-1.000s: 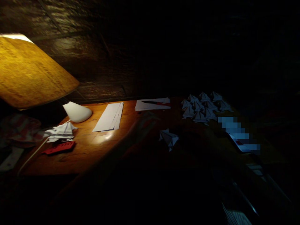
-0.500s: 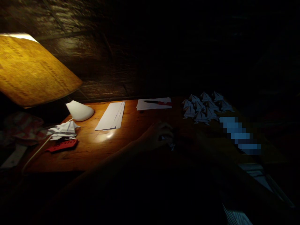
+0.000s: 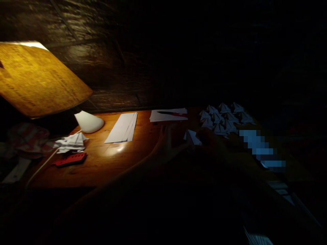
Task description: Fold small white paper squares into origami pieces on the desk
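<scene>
In dim light, a small folded paper piece (image 3: 193, 137) with pointed corners is held up above the table. My right hand (image 3: 208, 137), mostly lost in shadow, has its fingers closed on the paper's right side. My left hand (image 3: 166, 143) is open to the left of it, fingers raised and apart. Its thumb reaches toward the paper's lower edge; whether it touches is too dark to tell. Beyond my right hand, several similar folded paper figures (image 3: 219, 117) stand grouped at the back right of the table.
A lamp with a yellow shade (image 3: 43, 80) and white base (image 3: 89, 121) stands left. Near it are a crumpled folded paper (image 3: 73, 142) and a red object with holes (image 3: 70, 159). Paper strips (image 3: 121, 128) lie behind; a knife (image 3: 171, 113) rests on more paper (image 3: 155, 117).
My left hand has opened from its curled grip and shifted slightly left. The folded paper has been raised and turned, showing more of its white face, with my right hand now visible on it.
</scene>
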`<state>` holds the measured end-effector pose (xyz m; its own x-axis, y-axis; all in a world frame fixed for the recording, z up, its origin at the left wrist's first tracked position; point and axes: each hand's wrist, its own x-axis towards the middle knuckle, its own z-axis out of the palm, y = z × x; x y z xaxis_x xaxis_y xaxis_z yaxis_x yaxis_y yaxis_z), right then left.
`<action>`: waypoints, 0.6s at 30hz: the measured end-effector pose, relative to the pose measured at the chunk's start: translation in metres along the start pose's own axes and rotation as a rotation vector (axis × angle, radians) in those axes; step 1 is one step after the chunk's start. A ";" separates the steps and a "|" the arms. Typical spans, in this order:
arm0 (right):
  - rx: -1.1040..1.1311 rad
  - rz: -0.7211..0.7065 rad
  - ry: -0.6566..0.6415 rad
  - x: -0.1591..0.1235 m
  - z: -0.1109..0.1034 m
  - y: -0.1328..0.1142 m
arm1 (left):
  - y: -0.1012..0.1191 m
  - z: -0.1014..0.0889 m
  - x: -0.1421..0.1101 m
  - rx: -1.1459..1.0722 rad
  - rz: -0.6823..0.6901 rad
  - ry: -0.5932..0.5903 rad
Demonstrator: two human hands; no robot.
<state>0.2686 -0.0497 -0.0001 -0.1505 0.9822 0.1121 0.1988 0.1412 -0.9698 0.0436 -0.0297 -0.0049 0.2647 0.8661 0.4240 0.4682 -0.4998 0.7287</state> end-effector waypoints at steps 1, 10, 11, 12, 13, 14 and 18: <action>0.077 0.013 0.021 0.000 0.000 -0.002 | 0.004 0.003 0.000 -0.068 -0.054 0.025; 0.500 0.131 0.023 -0.002 0.005 -0.032 | 0.034 0.024 0.017 -0.607 -0.319 -0.243; 0.534 0.154 -0.021 -0.002 0.004 -0.034 | 0.032 0.023 0.017 -0.600 -0.293 -0.240; 0.550 0.190 -0.061 -0.003 0.003 -0.036 | 0.030 0.023 0.017 -0.590 -0.271 -0.244; 0.545 0.235 -0.089 -0.004 0.001 -0.038 | 0.028 0.022 0.016 -0.579 -0.255 -0.250; 0.518 0.279 -0.102 -0.004 -0.001 -0.039 | 0.026 0.021 0.016 -0.564 -0.246 -0.263; 0.301 0.333 -0.079 -0.001 -0.007 -0.042 | 0.026 0.019 0.013 -0.536 -0.265 -0.286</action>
<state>0.2668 -0.0558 0.0424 -0.2020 0.9539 -0.2221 -0.0399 -0.2346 -0.9713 0.0754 -0.0314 0.0097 0.4461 0.8907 0.0879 0.0838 -0.1394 0.9867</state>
